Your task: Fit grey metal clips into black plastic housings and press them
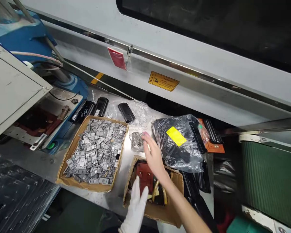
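My right hand, bare, reaches to a small clear container of thin metal pins. Its fingers are drawn together and point down at the pins' edge; whatever is between the fingertips is too small to make out. My left hand wears a white glove and hovers over the near left side of a cardboard box, fingers apart and holding nothing. Inside that box lie a dark red block-like fixture and a tool with yellow handles, partly behind my right wrist.
Left of the pins, a shallow cardboard tray holds many small grey parts. A plastic bag of black parts with a yellow label lies on the right. Black pieces lie behind. A blue machine stands left, a green-belted conveyor right.
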Available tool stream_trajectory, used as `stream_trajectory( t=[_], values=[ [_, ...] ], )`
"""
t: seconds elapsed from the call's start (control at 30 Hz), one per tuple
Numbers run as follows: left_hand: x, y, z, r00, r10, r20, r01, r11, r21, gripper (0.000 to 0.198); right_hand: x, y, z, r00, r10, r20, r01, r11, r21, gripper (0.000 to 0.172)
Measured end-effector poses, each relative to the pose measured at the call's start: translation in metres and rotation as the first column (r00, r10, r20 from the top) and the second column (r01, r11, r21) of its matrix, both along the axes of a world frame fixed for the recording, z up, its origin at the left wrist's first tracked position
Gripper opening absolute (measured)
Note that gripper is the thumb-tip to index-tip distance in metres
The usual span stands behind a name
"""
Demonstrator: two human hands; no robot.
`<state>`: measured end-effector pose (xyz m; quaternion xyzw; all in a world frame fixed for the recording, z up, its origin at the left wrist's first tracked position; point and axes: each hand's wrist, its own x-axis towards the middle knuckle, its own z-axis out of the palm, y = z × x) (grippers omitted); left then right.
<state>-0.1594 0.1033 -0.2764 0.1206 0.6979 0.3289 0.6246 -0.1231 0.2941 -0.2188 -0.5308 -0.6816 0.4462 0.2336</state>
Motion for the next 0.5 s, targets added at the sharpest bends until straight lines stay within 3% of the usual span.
stream_trajectory(
  t=[0.1,0.2,0.33,0.5],
  values=[
    [-0.007,-0.014,0.006,0.993,-0.099,0.066,0.093,0.991,0.095,0.073,-0.066,0.096,-0.025,0.993,-0.015,0.117,0.03,0.991,-0.128,0.041],
    [-0.03,-0.015,0.002,0.987,-0.104,0.121,0.094,0.992,0.084,0.072,-0.109,0.158,-0.07,0.968,-0.08,0.238,0.144,0.954,-0.264,0.032],
    [-0.072,-0.002,-0.012,0.985,-0.042,0.167,0.034,0.998,0.046,0.086,-0.124,0.184,-0.114,0.941,-0.123,0.316,0.253,0.877,-0.409,0.037],
    [-0.099,0.016,-0.017,0.975,0.019,0.221,-0.029,0.999,0.039,0.085,-0.117,0.187,-0.124,0.96,-0.163,0.229,0.267,0.781,-0.565,0.028]
  ],
)
